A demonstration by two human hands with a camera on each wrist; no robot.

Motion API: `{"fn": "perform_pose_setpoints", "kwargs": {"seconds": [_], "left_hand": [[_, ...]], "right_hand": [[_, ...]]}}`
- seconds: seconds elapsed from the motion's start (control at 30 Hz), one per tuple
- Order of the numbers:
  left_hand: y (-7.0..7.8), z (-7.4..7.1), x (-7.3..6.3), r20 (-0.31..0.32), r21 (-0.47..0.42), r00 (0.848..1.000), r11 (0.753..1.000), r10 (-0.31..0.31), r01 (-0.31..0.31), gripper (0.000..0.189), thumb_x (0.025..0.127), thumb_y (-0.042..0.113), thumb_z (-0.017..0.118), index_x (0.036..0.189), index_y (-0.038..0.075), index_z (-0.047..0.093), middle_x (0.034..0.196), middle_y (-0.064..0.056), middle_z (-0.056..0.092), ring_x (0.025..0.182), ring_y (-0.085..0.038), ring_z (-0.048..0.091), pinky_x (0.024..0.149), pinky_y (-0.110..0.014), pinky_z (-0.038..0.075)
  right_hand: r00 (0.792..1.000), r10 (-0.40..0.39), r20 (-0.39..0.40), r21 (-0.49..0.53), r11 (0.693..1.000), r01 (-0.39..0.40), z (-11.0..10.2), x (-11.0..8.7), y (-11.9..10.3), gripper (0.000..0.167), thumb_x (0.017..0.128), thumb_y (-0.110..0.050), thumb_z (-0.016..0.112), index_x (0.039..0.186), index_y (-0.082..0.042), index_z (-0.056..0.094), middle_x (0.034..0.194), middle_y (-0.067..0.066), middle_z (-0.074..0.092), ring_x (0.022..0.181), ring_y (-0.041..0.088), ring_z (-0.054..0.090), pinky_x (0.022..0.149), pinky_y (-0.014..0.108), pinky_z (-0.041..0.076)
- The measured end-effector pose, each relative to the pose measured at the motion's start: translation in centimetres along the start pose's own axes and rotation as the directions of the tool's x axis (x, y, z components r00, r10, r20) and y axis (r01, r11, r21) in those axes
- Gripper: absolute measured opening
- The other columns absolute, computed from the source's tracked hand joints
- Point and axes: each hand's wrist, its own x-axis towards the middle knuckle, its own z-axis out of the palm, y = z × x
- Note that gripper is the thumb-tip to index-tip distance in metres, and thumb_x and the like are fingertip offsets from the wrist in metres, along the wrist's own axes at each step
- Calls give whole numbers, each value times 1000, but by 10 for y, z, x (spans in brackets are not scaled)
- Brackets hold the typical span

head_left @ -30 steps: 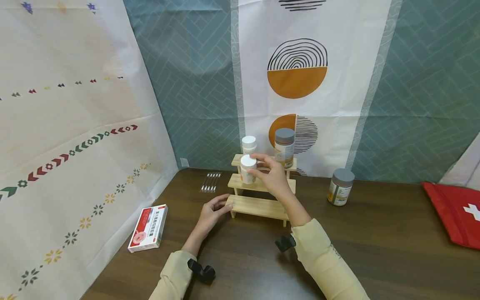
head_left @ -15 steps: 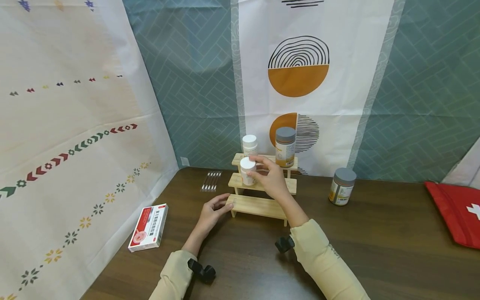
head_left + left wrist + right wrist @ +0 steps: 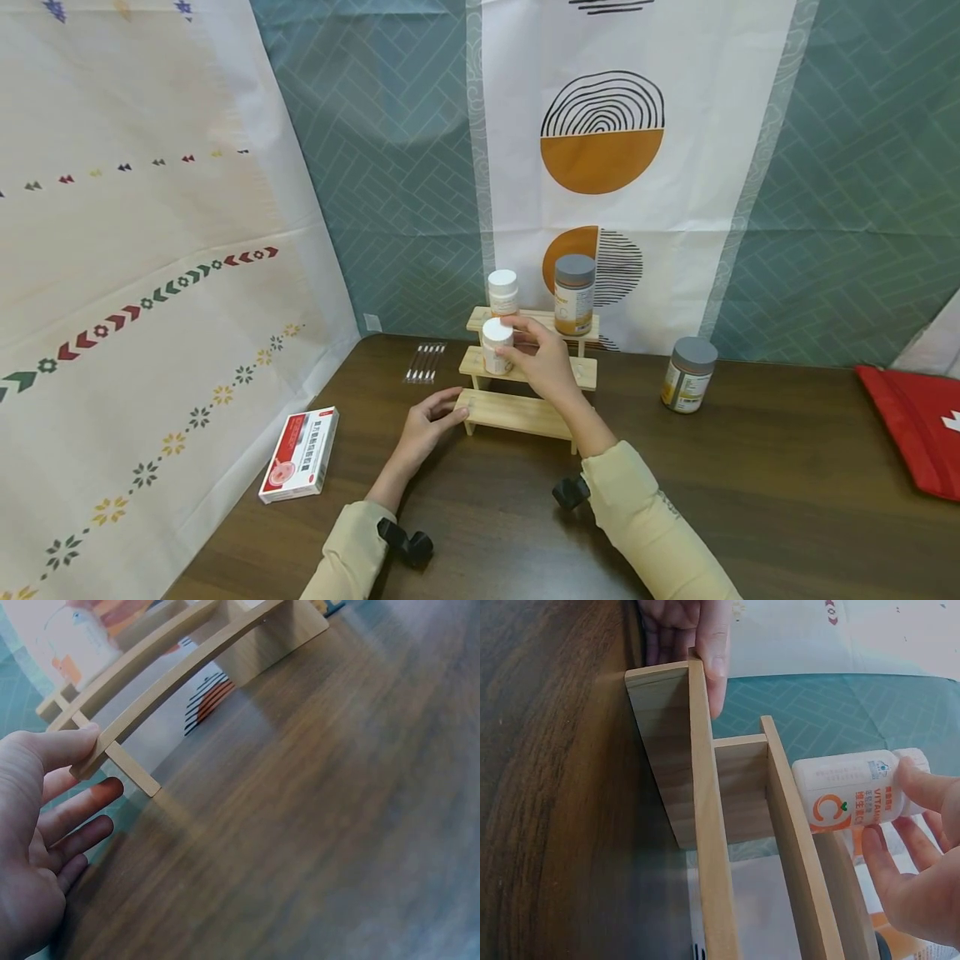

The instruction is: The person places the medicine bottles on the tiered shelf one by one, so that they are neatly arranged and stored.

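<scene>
- From afar, I see the right hand [image 3: 546, 362], thumb and fingertips closed on a white bottle [image 3: 497, 352] near its cap [image 3: 497, 328] (orange C on the label [image 3: 855, 801]).
- The bottle is upright at the middle step [image 3: 472, 364] of a wooden stand [image 3: 517, 414], toward its left end.
- The left hand [image 3: 422, 429] pinches the bottom step's [image 3: 498, 409] left end, other fingers loosely spread.

We see a white bottle [image 3: 840, 787] with orange and green print, pale yellowish rack [image 3: 517, 414], grey-topped jar [image 3: 574, 300] with white and orange below. We log table [image 3: 787, 467] brown, streaky grain; box [image 3: 300, 454] red and white; sleeves [image 3: 637, 508] pale yellow; pouch [image 3: 911, 433] red. Curtain [image 3: 375, 183]: teal herringbone; panel [image 3: 510, 167] white, orange shapes, black lines. Side cloth [image 3: 150, 333]: off-white, red and green arrows, yellow and grey flowers.
</scene>
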Motion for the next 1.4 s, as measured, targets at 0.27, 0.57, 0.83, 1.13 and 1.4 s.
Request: {"fn": "perform_pose_setpoints", "kwargs": {"seconds": [0.27,0.57,0.83,1.13,1.4], "left_hand": [[3,2,2,-25,-9,995,996,-92,92,40,89,13,70,129,7,63,109,-20,72,91,-10,63,77,-22,45],[0,2,1,-38,-21,994,995,-103,102,41,89,11,71,129,6,63,110,-21,72,90,-9,63,75,-23,45],[-1,1,2,-33,-20,994,995,-103,102,40,88,12,71,128,7,64,109,-20,72,87,-7,62,74,-22,44],[3,0,1,-28,-28,994,994,-102,101,41,89,11,71,128,5,63,110,-22,71,89,-9,62,74,-21,44],[3,1,3,-18,-24,994,994,-110,109,40,89,9,70,128,3,63,110,-24,70,87,-8,61,73,-22,44]], "right_hand": [[999,17,-47,16,1000,-16,4,0,3,43,85,-9,74,127,-8,63,135,16,59,116,34,62,97,42,51],[999,27,-32,-5,1000,-27,7,-1,9,42,88,-13,72,128,-12,60,134,14,60,119,32,61,96,42,51],[999,25,-38,14,1000,-24,8,1,10,43,89,-10,70,130,-11,59,133,16,61,119,32,61,96,42,51],[1000,-27,-12,-40,999,26,9,3,14,45,90,-9,69,133,-15,58,134,16,60,113,33,64,93,45,52],[999,-35,12,-56,998,36,9,5,16,46,92,-8,66,136,-16,56,137,15,57,112,34,62,87,45,53]]}}
